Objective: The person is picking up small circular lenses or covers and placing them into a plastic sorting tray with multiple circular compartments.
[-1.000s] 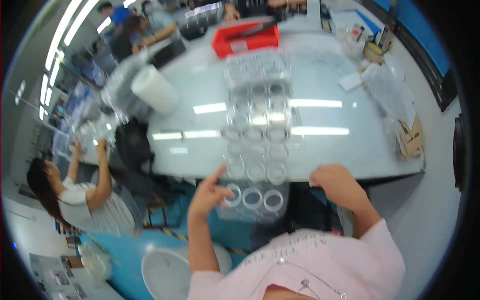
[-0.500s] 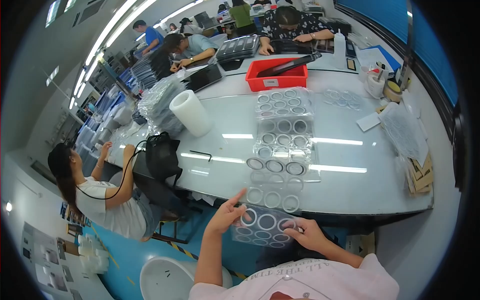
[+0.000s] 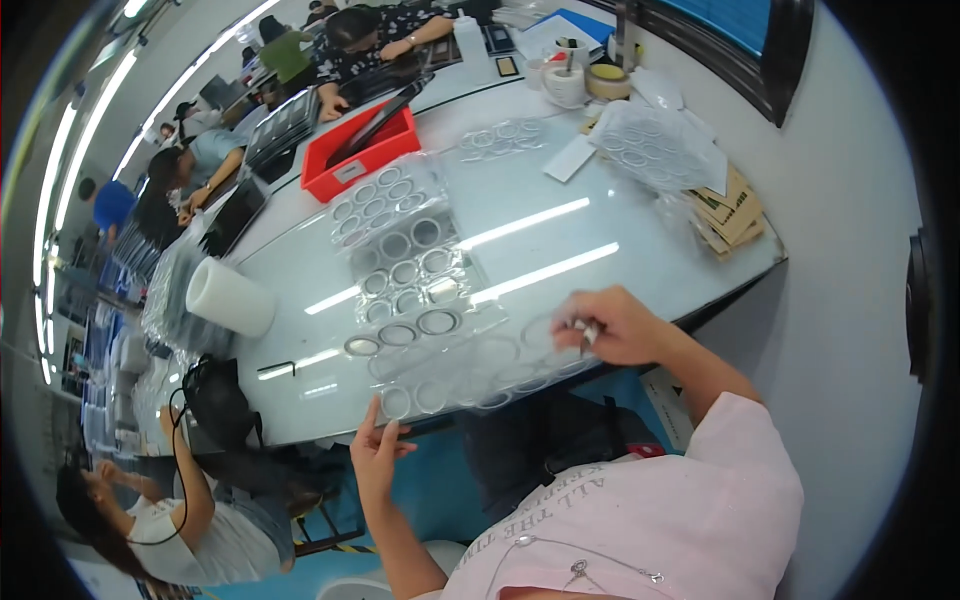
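Note:
My left hand (image 3: 378,450) is by the table's front edge, index finger stretched out and the other fingers loosely bent, with nothing held. Its fingertip is beside the near row of a clear ring tray (image 3: 430,395). Over the right part of the table's edge my right hand (image 3: 618,325) is closed on a small, greyish, shiny thing (image 3: 590,332), too blurred to name. Below it lies another clear plastic tray with round ring shapes (image 3: 530,375), smeared by motion. Farther back, more clear trays hold dark-rimmed rings (image 3: 397,335).
A red bin (image 3: 350,165) holds a long black piece. Left stands a white roll (image 3: 228,297), with a black bag (image 3: 218,403) nearer me. Far right are a plastic-wrapped stack (image 3: 660,150) and brown paper pieces (image 3: 735,210). A seated person (image 3: 200,520) is at my left.
The ring tray held between both hands has moved up to the table's front edge. My left hand has let go; my right hand has moved up over the table. The view has turned rightward.

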Available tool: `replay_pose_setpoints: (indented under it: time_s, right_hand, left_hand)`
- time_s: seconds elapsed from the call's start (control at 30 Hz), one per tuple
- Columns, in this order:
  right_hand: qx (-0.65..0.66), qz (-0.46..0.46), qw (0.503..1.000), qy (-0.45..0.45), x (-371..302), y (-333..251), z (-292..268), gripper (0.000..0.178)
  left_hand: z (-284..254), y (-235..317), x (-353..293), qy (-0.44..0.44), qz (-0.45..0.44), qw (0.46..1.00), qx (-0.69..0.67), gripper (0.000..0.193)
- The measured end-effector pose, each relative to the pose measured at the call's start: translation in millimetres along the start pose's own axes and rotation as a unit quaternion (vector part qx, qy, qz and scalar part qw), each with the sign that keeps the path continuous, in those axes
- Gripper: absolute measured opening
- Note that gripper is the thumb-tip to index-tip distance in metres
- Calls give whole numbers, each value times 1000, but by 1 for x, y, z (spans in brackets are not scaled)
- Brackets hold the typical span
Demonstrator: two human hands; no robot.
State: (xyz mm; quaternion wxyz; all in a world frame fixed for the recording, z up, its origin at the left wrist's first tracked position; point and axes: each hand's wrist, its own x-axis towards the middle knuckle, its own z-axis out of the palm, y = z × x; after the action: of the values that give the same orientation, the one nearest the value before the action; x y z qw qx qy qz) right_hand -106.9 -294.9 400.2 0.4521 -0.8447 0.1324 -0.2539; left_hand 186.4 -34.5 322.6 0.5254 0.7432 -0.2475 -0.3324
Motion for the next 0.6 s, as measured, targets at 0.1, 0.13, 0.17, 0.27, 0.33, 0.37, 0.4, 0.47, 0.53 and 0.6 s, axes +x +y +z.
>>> replay_pose_setpoints:
  time_s: [0.1,0.13,0.17,0.27,0.33,0.37,0.4,0.47,0.53,0.6]
  right_hand:
    - [53,-13,997,58,6,17,-17,9]
    - [77,7,993,88,7,21,-26,8]
    - [101,28,987,119,8,24,-33,7]
    - [106,-5,977,185,13,49,-53,17]
    - [94,-18,971,221,23,67,-66,16]
    - [91,-38,965,242,30,73,-73,15]
    - [76,-5,958,276,33,77,-88,16]
    - [19,-12,934,356,49,95,-121,18]
    - [-81,105,890,436,45,115,-183,19]
    - [-22,11,898,440,13,159,-260,31]
  left_hand:
    - [3,-3,4,2,17,1000,6,52]
    - [5,-5,5,1,15,1000,6,52]
    - [8,-5,6,-3,32,999,21,51]
    - [14,-6,8,0,43,998,40,48]
    - [14,-6,9,4,38,998,44,48]
    - [11,-7,6,13,41,998,44,47]
    - [9,-6,7,24,44,998,43,46]
    - [2,-3,2,37,38,998,40,45]
    - [3,0,0,76,33,996,26,45]
    - [12,-2,9,43,48,997,39,42]
